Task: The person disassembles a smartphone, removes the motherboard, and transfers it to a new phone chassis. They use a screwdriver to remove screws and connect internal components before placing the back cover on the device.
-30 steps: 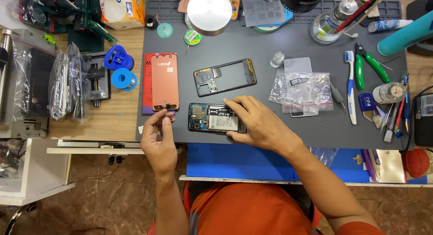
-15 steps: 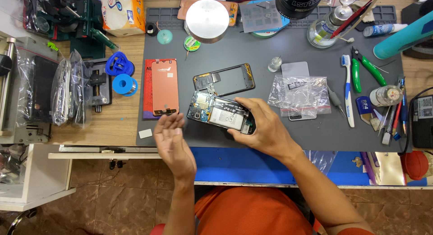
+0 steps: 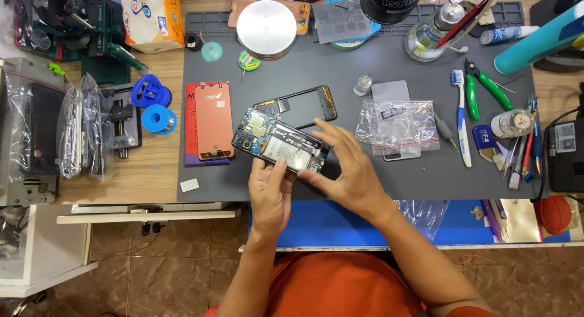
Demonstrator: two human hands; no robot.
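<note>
Opened phone held in both hands over the mat

Both hands hold the opened phone (image 3: 281, 145) just above the grey mat (image 3: 389, 183) on the worktop, its circuit board and battery facing up. The left hand (image 3: 271, 195) grips the near edge from below, thumb pressed on the battery side. The right hand (image 3: 347, 171) closes around the right end, fingers curled over the top edge. The phone sits tilted, its camera end toward the red back cover (image 3: 214, 119), which lies flat to the left. The black frame (image 3: 298, 105) lies just beyond the phone. This looks like a step of inspecting or turning the bared body. Any next move calls for a steady two-handed hold, fingers kept off the exposed board and connectors.
</note>
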